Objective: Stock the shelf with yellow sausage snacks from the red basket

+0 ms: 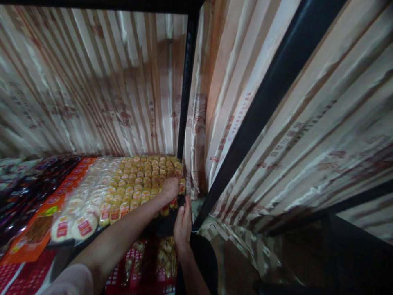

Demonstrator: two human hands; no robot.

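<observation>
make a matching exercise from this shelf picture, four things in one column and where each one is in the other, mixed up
Things
1. left hand
2. right hand
3. round white packs
4. orange packet

Places
a. low down, next to the slanting black post
b. beside the dark packets, towards the left end
c. on the yellow packets
d. between the orange packet and the yellow packets

Pairs: 1-c, 2-a, 3-d, 4-b

The curtain (92,82) and black post (185,90) hem in crowded yellow packets (141,176).
</observation>
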